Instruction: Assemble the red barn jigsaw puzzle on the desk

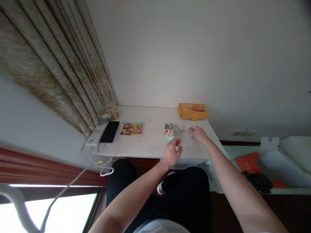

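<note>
A clear plastic bag (187,138) lies on the white table (150,142) with a heap of small colourful pieces (172,132) at its left end. My left hand (171,152) hovers at the near side of the heap, fingers curled in a pinch on the bag's edge or a piece; which one is too small to make out. My right hand (198,134) rests on the bag's far right part, fingers bent and pressing it down.
An orange box (193,111) sits at the table's back edge. A colourful picture card (132,128), a black phone (109,131) on a white power bank (95,136) with cable, and a bag of pieces (109,113) by the curtain lie left.
</note>
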{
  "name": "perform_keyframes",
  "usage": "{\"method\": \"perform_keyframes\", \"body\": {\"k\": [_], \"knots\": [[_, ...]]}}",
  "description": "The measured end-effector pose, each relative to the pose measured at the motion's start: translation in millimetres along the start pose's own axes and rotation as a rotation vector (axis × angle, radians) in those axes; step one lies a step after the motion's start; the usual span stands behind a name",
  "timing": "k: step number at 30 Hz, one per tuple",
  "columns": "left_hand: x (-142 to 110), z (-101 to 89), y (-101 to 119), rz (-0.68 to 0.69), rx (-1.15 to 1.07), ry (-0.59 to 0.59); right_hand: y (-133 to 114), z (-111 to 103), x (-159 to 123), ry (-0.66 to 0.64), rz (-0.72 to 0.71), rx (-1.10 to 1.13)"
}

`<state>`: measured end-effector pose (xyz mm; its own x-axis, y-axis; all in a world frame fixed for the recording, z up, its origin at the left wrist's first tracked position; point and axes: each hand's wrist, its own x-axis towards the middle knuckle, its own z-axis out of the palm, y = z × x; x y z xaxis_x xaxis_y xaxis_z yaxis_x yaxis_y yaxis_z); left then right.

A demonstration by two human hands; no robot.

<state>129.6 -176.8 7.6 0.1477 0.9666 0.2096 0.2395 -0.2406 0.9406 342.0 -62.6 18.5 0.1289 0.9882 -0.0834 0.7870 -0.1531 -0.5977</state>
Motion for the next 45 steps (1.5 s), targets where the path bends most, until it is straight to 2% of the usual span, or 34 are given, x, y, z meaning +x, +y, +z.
{"method": "perform_keyframes", "body": {"k": [2, 4, 6, 7, 10, 12, 17, 22, 28, 31, 37, 41, 45], "knots": [[12.2, -12.3, -13.0, 0.025, 0.151, 0.177, 5.8, -5.4, 0.1, 0.027, -0.050, -0.057], [26.5, -21.7, -28.5, -0.098, 0.222, 0.230, 7.5, -5.7, -2.8, 0.056, -0.054, 0.022], [38.8, -27.3, -43.5, -0.191, 0.235, 0.139, 5.0, -1.7, -8.4, 0.087, -0.007, 0.221], [43.1, -29.2, -50.1, -0.188, 0.236, 0.079, 2.6, 0.9, -11.6, 0.083, 0.018, 0.348], [47.2, -34.4, -65.7, -0.047, 0.254, -0.018, -7.2, 5.7, -19.0, 0.035, 0.016, 0.633], [44.8, -38.0, -73.7, 0.011, 0.265, -0.007, -14.8, 4.6, -20.0, 0.060, -0.031, 0.629], [37.7, -42.8, -87.6, 0.034, 0.229, 0.020, -37.7, -4.8, -12.0, 0.194, -0.176, 0.356], [34.8, -42.2, -90.0, 0.095, 0.248, 0.027, -65.2, -16.5, -3.1, 0.166, -0.265, 0.102], [33.2, -41.5, -88.3, 0.134, 0.282, 0.020, -89.9, -41.9, 5.4, 0.146, -0.331, 0.013], [33.3, -40.7, -88.5, 0.118, 0.306, 0.027, -92.6, -49.6, 9.9, 0.161, -0.320, 0.049], [32.3, -39.0, -84.8, 0.120, 0.458, -0.010, -84.3, -63.5, 12.1, 0.181, -0.208, 0.177], [30.8, -37.3, -83.1, 0.126, 0.511, -0.031, -79.4, -80.8, 6.9, 0.198, -0.159, 0.260], [30.1, -37.8, -82.9, 0.119, 0.508, -0.032, -73.9, -102.2, -1.8, 0.273, -0.128, 0.395]]}}
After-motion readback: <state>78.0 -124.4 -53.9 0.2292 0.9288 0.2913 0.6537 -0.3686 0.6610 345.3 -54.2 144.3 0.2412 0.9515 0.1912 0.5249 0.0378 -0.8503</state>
